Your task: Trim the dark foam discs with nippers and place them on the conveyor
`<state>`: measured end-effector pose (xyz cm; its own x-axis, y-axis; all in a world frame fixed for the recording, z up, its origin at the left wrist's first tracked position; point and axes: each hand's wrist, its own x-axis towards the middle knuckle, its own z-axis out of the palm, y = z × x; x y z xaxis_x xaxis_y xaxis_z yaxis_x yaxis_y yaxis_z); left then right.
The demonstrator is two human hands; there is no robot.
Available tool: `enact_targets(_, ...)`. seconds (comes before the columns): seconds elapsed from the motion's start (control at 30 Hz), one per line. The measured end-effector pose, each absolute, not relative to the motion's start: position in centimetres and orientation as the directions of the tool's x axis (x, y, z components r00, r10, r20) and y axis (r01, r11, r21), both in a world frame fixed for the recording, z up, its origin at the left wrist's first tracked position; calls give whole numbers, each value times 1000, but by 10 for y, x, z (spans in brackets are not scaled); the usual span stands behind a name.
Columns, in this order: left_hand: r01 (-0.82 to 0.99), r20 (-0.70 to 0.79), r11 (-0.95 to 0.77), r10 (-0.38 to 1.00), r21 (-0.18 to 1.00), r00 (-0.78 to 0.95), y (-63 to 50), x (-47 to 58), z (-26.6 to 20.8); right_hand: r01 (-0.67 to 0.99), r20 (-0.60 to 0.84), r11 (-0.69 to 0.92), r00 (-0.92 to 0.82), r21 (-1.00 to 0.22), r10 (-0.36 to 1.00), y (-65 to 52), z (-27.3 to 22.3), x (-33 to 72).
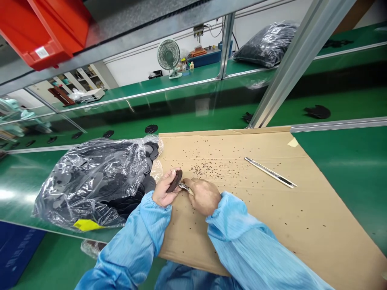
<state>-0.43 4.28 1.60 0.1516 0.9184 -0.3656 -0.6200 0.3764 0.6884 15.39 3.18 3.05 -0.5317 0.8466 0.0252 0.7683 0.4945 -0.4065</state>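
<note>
My left hand [165, 191] holds a dark, rounded flat pad [174, 181] on edge, gripped between thumb and fingers; it may be more than one layer. Closed around small metal nippers [185, 187], my right hand [205, 196] brings their jaws against the pad's lower right edge. The nippers' handles are mostly hidden in the fist. Beneath both hands lies a cardboard sheet [242, 225], strewn with tiny dark bits [205, 167]. To the left, a clear plastic bag [90, 169] spills similar black pads [148, 166] towards my left hand.
A slim silver-and-black strip-like tool [270, 172] rests on the cardboard's right side. Behind runs a green conveyor [187, 108] with black pads [151, 129] spaced along it. A metal post [302, 60] rises at right; a red bin [45, 32] sits on the overhead shelf.
</note>
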Motion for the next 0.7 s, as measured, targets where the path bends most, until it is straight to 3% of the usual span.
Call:
enact_targets(0.2,-612,-393,377,912,696,114,44,-3,12,777,-19,460,-517,-430,856,33,28,152)
enact_targets(0.33,-655,-369,353,921,668,120,47,0,12,713,98,449,-477,-538,874,33,19,156)
enact_targets(0.43,-715,-344,315,932,624,110,48,0,16,596,227,365,-297,-715,928,41,13,163)
enact_targets(0.53,-722,-334,311,935,618,117,48,0,18,571,184,195,-77,-798,980,59,17,165)
enact_targets(0.6,-729,-255,309,948,611,187,47,2,20,599,138,170,-99,-783,985,76,26,159)
enact_targets(0.7,-724,-74,330,929,605,362,42,4,24,570,89,255,-302,-781,949,106,39,144)
